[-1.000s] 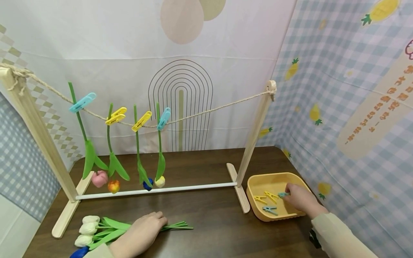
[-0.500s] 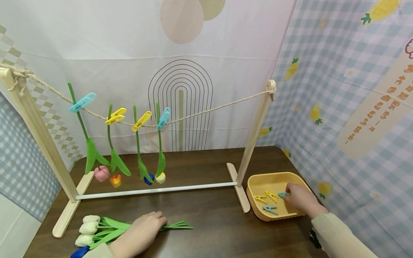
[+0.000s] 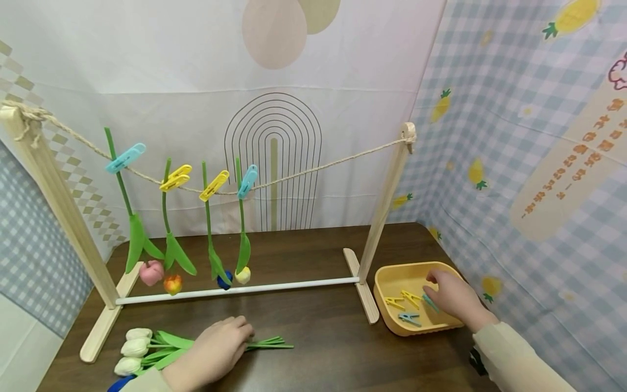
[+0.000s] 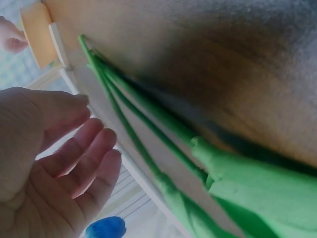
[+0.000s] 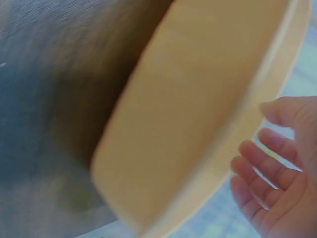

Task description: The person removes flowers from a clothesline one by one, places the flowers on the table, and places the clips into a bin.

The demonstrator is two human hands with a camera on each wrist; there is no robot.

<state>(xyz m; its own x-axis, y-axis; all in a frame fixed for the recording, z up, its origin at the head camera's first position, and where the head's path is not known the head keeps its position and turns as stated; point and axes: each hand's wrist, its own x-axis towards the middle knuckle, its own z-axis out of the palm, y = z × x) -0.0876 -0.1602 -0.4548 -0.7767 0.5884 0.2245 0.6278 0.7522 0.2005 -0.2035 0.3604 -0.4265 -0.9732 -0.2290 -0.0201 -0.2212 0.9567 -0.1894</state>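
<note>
My left hand (image 3: 215, 348) is over the stems of a bunch of artificial tulips (image 3: 134, 347), mostly white with a blue one at the front. In the left wrist view its fingers are relaxed and apart from the green stems (image 4: 133, 131), holding nothing. At the yellow basket (image 3: 392, 324), my right hand (image 3: 455, 296) reaches over the rim with thumb and fingers parted, and the right wrist view shows it bare. A blue clothespin (image 3: 431, 304) lies right by its fingers. Yellow clothespins (image 3: 410, 297) and another blue clothespin (image 3: 409, 318) lie in the basket.
A wooden rack stands on the dark table (image 3: 323, 348), with a sagging rope (image 3: 333, 163) between its posts. Several tulips hang head-down from it, pinned by blue and yellow clothespins, including a pink tulip (image 3: 151, 273). A white rod (image 3: 294, 285) joins the rack's feet.
My right hand has loosened its pinch on the blue clothespin and moved slightly up, leaving it in the basket. The left hand has shifted slightly. The hanging tulips sway a little.
</note>
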